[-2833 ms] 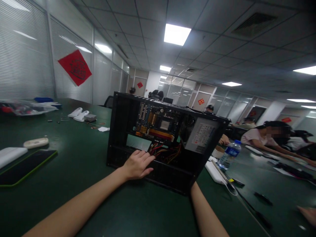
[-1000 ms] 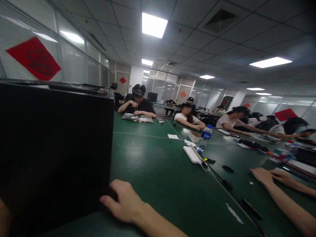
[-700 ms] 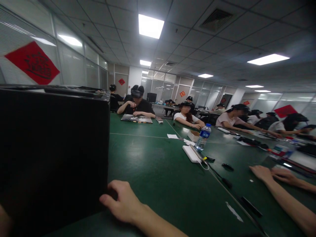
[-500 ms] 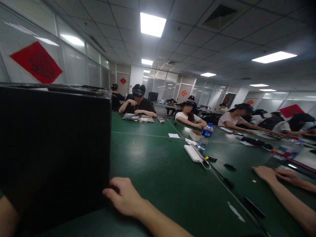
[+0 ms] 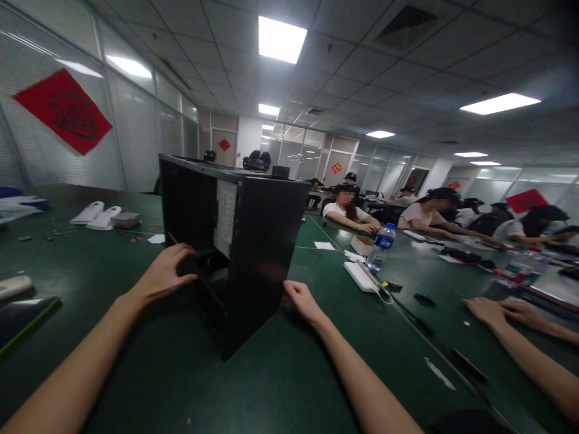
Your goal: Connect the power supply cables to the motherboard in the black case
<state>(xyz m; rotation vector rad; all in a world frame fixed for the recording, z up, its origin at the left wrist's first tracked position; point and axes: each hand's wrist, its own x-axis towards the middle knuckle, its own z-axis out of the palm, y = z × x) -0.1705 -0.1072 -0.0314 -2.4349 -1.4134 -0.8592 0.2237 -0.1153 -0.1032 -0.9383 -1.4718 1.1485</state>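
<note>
A black computer case [image 5: 266,253] stands upright on the green table [image 5: 253,398], turned so that one corner points toward me. Its left-facing side is open, and a labelled silver-grey box, apparently a power supply [image 5: 226,217], shows inside near the top. My left hand [image 5: 168,272] grips the lower rail of the open side, thumb inside and fingers over the edge. My right hand [image 5: 304,301] is closed at the lower far edge of the right-hand panel, with its fingertips partly hidden behind the case.
Left of the case lie white slipper-like objects [image 5: 102,216] and a dark flat device with a green edge [image 5: 27,322]. To the right are a water bottle [image 5: 380,248], a white power bank [image 5: 359,276] and cables. Another person's hands [image 5: 488,313] rest on the table at right.
The case has turned and moved away from me and rightward, so its open side now shows. My left hand has come into view on it; my right hand has shifted rightward and up.
</note>
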